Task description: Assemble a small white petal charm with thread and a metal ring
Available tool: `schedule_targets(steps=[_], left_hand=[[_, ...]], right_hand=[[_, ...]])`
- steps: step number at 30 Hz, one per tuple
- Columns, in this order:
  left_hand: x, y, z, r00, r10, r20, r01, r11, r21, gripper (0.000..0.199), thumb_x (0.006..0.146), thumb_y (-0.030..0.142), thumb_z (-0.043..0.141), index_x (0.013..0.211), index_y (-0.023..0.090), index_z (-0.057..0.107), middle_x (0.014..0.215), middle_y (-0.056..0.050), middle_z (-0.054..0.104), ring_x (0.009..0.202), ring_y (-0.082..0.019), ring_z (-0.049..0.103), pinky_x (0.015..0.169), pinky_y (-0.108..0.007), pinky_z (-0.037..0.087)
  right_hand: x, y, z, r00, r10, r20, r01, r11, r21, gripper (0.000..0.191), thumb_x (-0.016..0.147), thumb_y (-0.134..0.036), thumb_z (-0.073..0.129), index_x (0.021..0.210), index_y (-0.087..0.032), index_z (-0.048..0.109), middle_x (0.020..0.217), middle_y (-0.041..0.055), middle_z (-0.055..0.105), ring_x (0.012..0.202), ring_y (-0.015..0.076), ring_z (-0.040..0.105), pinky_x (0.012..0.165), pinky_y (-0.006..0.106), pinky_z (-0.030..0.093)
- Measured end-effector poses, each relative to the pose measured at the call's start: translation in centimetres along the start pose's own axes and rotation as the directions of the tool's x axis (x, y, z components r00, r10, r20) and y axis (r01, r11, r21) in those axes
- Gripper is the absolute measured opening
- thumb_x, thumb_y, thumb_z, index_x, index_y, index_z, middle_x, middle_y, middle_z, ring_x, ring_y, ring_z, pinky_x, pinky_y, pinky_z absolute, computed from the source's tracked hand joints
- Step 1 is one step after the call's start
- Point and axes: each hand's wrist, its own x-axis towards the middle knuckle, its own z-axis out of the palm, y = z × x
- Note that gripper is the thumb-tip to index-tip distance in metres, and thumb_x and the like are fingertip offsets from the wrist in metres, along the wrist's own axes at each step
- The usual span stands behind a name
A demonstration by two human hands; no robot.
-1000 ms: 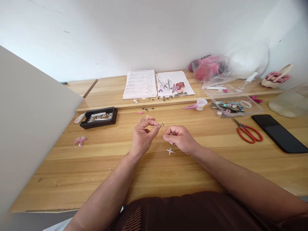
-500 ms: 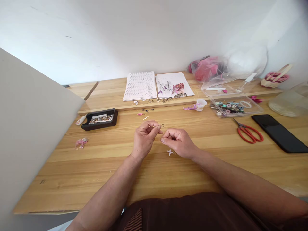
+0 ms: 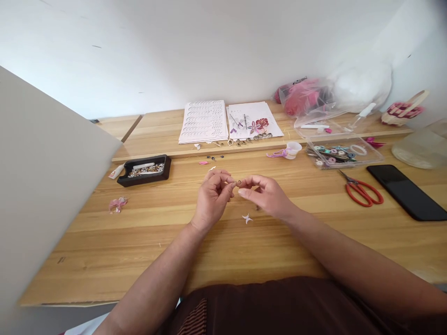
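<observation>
My left hand is closed in a pinch on a small dark wire loop, which sticks out past its thumb and fingertip. Close against the loop from the other side is my right hand, its thumb and forefinger parted; its other fingers are partly hidden. On the wood below the hands lies a small white piece made of curved crescents. Just beyond the left fingers, a thin white sliver is partly covered. A pink leaf-shaped piece and several small dark pieces lie farther back.
At left stands a black tray of beads, with pink scraps nearer me. Red-handled scissors, a black phone and a clear box of small parts are at right. Patterned papers lie on the raised back ledge.
My right hand has moved up to the loop, and its thumb and forefinger have come apart from their pinch. My left hand keeps its hold on the loop.
</observation>
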Motion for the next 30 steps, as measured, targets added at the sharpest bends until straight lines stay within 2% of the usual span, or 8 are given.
schedule_targets(steps=[3, 6, 9, 19, 26, 30], left_hand=[[-0.1, 0.2, 0.0, 0.998, 0.059, 0.009, -0.060, 0.992, 0.109, 0.009, 0.087, 0.023, 0.068, 0.083, 0.016, 0.068, 0.106, -0.006, 0.057, 0.055, -0.002, 0.053, 0.052, -0.020, 0.049], [-0.2, 0.3, 0.0, 0.991, 0.130, 0.025, -0.133, 0.972, 0.195, 0.008, 0.087, 0.021, 0.068, 0.079, 0.017, 0.069, 0.101, -0.007, 0.061, 0.060, -0.005, 0.052, 0.056, -0.021, 0.048], [-0.2, 0.0, 0.0, 0.984, 0.171, 0.041, -0.176, 0.955, 0.238, 0.006, 0.087, 0.020, 0.068, 0.082, 0.018, 0.070, 0.100, -0.006, 0.061, 0.062, -0.007, 0.051, 0.057, -0.022, 0.047], [-0.2, -0.4, -0.1, 0.986, 0.152, 0.075, -0.166, 0.955, 0.245, 0.006, 0.088, 0.020, 0.068, 0.083, 0.017, 0.071, 0.100, -0.006, 0.060, 0.059, -0.006, 0.049, 0.054, -0.023, 0.044], [-0.4, -0.2, 0.1, 0.983, 0.181, -0.007, -0.173, 0.947, 0.271, 0.009, 0.090, 0.022, 0.065, 0.099, 0.019, 0.067, 0.109, -0.006, 0.060, 0.056, -0.004, 0.051, 0.059, -0.023, 0.048], [-0.4, 0.1, 0.1, 0.982, 0.187, -0.018, -0.175, 0.946, 0.273, 0.006, 0.089, 0.024, 0.067, 0.087, 0.017, 0.067, 0.093, -0.004, 0.063, 0.061, -0.007, 0.055, 0.058, -0.022, 0.047]], right_hand=[[0.2, -0.4, -0.3, 0.995, 0.101, 0.018, -0.102, 0.970, 0.219, 0.031, 0.071, -0.046, 0.079, 0.080, -0.017, 0.072, 0.080, 0.0021, 0.069, 0.070, 0.0131, 0.055, 0.068, 0.029, 0.043], [0.2, -0.4, 0.0, 0.983, 0.185, 0.017, -0.181, 0.934, 0.309, 0.033, 0.065, -0.045, 0.083, 0.076, -0.017, 0.071, 0.073, 0.0003, 0.067, 0.062, 0.0103, 0.048, 0.058, 0.027, 0.038], [0.2, -0.1, 0.3, 0.976, 0.218, -0.002, -0.205, 0.921, 0.331, 0.035, 0.061, -0.045, 0.084, 0.074, -0.016, 0.071, 0.070, 0.0006, 0.066, 0.059, 0.0095, 0.045, 0.052, 0.026, 0.033], [0.3, 0.4, 0.2, 0.971, 0.239, 0.001, -0.228, 0.925, 0.304, 0.031, 0.066, -0.043, 0.081, 0.072, -0.015, 0.069, 0.066, -0.0002, 0.060, 0.054, 0.0081, 0.039, 0.047, 0.025, 0.027], [0.5, 0.9, 0.2, 0.978, 0.193, -0.077, -0.163, 0.942, 0.292, 0.032, 0.066, -0.044, 0.081, 0.071, -0.016, 0.067, 0.067, -0.0005, 0.060, 0.056, 0.0087, 0.040, 0.049, 0.026, 0.028], [0.7, 0.6, 0.2, 0.973, 0.199, -0.115, -0.151, 0.931, 0.333, 0.033, 0.064, -0.044, 0.083, 0.069, -0.016, 0.066, 0.066, -0.0007, 0.059, 0.059, 0.0096, 0.043, 0.051, 0.026, 0.030]])
